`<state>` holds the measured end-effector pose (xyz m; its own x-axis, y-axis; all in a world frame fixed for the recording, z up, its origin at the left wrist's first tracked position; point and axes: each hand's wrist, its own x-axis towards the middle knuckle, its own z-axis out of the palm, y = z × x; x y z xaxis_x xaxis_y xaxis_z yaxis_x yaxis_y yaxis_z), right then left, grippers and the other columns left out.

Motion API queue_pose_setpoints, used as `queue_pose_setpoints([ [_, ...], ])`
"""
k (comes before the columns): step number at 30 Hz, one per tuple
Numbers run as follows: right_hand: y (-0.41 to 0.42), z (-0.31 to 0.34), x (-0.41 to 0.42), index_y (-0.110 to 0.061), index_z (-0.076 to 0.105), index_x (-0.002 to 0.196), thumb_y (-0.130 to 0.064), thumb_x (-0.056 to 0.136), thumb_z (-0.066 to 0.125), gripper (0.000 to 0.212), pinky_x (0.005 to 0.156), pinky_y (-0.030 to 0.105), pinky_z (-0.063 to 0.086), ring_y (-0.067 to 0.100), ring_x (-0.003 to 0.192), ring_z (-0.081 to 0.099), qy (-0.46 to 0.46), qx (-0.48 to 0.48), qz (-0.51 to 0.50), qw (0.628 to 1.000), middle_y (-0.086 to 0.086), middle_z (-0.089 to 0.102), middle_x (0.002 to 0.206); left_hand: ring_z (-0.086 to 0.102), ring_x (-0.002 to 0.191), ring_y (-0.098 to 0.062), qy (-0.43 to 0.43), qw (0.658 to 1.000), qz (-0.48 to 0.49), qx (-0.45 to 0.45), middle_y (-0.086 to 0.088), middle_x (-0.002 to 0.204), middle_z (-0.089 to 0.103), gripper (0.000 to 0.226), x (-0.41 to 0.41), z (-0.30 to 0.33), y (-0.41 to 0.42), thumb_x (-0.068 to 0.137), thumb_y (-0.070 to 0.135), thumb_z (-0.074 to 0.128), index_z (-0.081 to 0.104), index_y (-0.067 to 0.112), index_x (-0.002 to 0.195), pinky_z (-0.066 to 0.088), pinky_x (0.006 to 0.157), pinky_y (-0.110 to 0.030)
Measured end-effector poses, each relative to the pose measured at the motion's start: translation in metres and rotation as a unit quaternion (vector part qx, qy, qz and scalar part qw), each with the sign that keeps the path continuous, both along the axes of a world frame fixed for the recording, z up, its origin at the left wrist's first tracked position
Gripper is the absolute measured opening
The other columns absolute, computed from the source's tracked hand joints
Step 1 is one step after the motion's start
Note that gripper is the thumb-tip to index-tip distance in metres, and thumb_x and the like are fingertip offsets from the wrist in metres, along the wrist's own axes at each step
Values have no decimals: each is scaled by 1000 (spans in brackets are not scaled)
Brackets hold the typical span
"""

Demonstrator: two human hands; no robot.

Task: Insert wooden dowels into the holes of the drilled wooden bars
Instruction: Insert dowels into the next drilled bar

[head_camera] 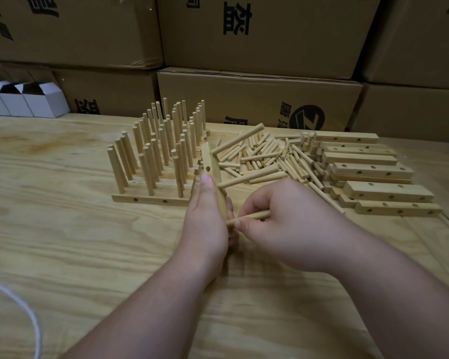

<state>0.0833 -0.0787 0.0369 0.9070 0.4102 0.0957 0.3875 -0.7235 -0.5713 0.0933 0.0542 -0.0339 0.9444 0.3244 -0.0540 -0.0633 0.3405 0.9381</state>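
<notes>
Head view: plywood table (62,242), stacked cardboard boxes (257,35) behind. Finished bars with upright dowels (156,154) left of centre; empty drilled bars (368,174) stacked right; loose dowel pile (265,156) between. Left hand (205,218) grips a drilled bar (211,167) tilted on edge, two dowels already seated. Right hand (283,221) pinches one dowel (246,218), tip at the bar's near end.

Pale matt wooden dowels (259,156), grained plywood table (88,250), brown cardboard boxes (257,35)
</notes>
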Motion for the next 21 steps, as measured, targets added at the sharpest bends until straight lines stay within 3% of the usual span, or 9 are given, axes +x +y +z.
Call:
queue_pose_setpoints([
  [2,-2,0,1,-32,75,76,-36,83,70,9,45,22,45,7,56,60,25,21,-8,999,-11,68,62,45,43,-16,-8,1000,-11,-9,0,57,51,53,-1,-1,1,98,65,37,59,17,92,36,39,-23],
  [5,-15,4,9,-29,74,82,-33,81,77,6,49,18,48,2,58,64,90,75,-19,993,-11,71,69,51,47,-25,-32,998,-48,6,-12,60,57,63,1,-1,0,94,58,37,55,-2,100,43,45,-29],
  [8,-33,11,20,-31,69,90,-25,80,83,18,52,22,52,8,65,72,114,121,-49,985,-8,74,81,65,66,-23,-38,996,-81,25,-6,77,69,42,2,1,0,92,53,46,64,15,97,51,61,-37],
  [10,-39,10,25,-32,66,99,-22,79,84,29,53,23,54,11,68,73,119,160,-60,978,-7,76,82,67,69,-16,-33,994,-99,16,-1,81,71,28,2,1,1,100,45,53,65,20,97,55,61,-36],
  [12,-41,6,29,-30,63,107,-28,77,86,38,54,25,56,12,71,74,125,213,-77,966,-6,76,84,71,75,-20,-38,993,-109,-4,-5,90,73,20,1,2,3,103,35,54,63,17,106,58,62,-35],
  [15,-41,-2,33,-32,62,110,-51,65,86,54,59,29,58,13,76,75,149,246,-88,954,-10,77,90,74,100,-33,-64,990,-119,-50,-15,113,74,25,0,5,4,103,25,56,54,10,123,61,76,-43],
  [17,-39,-6,33,-32,63,110,-55,58,85,61,59,28,56,14,78,76,168,250,-81,950,-9,78,93,73,105,-32,-70,988,-118,-65,-16,116,74,24,-1,7,5,103,21,55,51,10,124,61,80,-42],
  [19,-38,-12,33,-28,70,106,-48,62,85,50,59,27,56,15,80,76,175,240,-61,953,-6,78,93,74,104,-31,-76,988,-119,-56,-12,112,76,21,-2,6,4,103,20,56,50,11,121,62,80,-41],
  [21,-37,-17,33,-27,77,97,-33,73,86,27,61,29,58,16,81,76,171,232,-48,956,-4,78,91,74,105,-30,-78,989,-122,-42,-9,110,76,20,-2,6,4,103,20,56,49,11,119,61,85,-46],
])
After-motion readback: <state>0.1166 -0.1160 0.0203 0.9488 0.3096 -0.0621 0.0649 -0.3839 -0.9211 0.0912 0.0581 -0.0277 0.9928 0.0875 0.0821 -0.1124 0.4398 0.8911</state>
